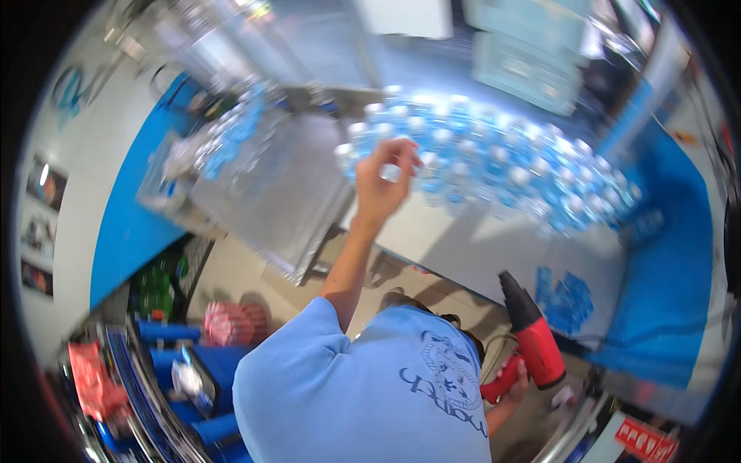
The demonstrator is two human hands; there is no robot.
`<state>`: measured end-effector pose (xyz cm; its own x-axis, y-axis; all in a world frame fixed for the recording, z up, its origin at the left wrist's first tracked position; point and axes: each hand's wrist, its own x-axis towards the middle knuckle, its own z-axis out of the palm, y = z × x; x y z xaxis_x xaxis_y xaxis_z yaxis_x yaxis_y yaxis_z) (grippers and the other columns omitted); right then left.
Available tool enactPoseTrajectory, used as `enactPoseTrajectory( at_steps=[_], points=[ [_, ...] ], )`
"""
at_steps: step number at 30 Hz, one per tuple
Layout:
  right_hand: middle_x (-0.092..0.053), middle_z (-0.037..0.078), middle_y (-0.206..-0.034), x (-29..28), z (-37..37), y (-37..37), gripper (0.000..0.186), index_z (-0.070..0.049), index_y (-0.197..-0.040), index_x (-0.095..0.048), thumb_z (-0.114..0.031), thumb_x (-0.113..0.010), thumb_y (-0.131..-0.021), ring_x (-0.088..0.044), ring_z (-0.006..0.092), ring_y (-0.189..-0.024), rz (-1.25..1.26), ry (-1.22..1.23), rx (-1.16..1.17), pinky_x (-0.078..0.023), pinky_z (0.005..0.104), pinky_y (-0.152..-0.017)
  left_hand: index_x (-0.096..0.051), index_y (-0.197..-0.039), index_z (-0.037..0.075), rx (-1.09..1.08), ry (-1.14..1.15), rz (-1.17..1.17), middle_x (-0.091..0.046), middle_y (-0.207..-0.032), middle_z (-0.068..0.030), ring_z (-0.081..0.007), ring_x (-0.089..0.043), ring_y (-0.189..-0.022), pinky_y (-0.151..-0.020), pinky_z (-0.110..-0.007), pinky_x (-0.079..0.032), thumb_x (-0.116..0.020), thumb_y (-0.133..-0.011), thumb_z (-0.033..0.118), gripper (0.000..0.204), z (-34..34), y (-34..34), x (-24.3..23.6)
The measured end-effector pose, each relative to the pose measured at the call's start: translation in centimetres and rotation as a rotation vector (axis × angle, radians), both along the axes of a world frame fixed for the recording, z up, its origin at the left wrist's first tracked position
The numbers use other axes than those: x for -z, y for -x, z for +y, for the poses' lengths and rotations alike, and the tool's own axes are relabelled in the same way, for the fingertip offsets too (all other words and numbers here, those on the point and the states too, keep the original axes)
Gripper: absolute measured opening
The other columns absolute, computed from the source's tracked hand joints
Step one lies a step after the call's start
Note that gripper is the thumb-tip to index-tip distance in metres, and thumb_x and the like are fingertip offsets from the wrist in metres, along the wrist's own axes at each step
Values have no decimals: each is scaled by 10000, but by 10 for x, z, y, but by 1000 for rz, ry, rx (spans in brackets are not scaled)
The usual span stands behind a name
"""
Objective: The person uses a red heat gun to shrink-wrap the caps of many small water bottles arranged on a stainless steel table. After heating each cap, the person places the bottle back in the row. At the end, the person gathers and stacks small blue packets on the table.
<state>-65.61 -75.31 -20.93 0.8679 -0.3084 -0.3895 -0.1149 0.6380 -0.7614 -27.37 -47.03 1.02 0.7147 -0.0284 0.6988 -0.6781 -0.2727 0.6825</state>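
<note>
My left hand [392, 174] is raised over the near edge of a large group of small water bottles [490, 154] with white caps and blue labels. Its fingers are curled toward the thumb; whatever may be between them is too small or blurred to make out. Low at the right, my right hand [515, 386] grips a red and black heat gun [536, 347] by its handle, the nozzle tilted upward. Loose blue label pieces [563, 301] lie on the white worktop [463, 239] beside the gun.
A metal tray [270, 201] at left bears wrapped bottles [239, 123]. Pale blue boxes [529, 62] sit behind the bottles. Below left are a red striped bundle [231, 320] and green bottles [154, 282]. A cable [633, 339] runs along the right.
</note>
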Motion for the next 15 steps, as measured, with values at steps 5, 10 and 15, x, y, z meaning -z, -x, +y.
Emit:
enactPoseTrajectory(
  at_steps=[5,10,15],
  points=[
    [-537,66,-864,5,13,-23,547,-43,-1335,-453,-437,-631,-1000,-552,160,-600,-136,-105,-216,-497,300,-549,-713,-1004,83,-851,-214,159,-749,-873,-39,-181,-734,-791,-725,-331,-560,-627,-1001,236,175,282,-49,0],
    [-535,67,-874,0,53,-51,531,-42,-1350,-435,-425,-606,-1025,-544,149,-596,-249,-120,-187,-495,284,-541,-654,-1212,103,-1041,-568,391,-682,-1214,-102,-283,-658,-1134,-901,-429,-539,-714,-935,355,379,500,-142,23],
    [-542,70,-880,-19,110,-66,511,-44,-1366,-427,-410,-583,-1045,-543,145,-594,-318,-111,-2,-496,273,-535,-586,-1370,149,-1016,-843,386,-581,-1360,-182,-397,-551,-1285,-998,-491,-503,-679,-919,542,605,613,-238,41]
  ],
)
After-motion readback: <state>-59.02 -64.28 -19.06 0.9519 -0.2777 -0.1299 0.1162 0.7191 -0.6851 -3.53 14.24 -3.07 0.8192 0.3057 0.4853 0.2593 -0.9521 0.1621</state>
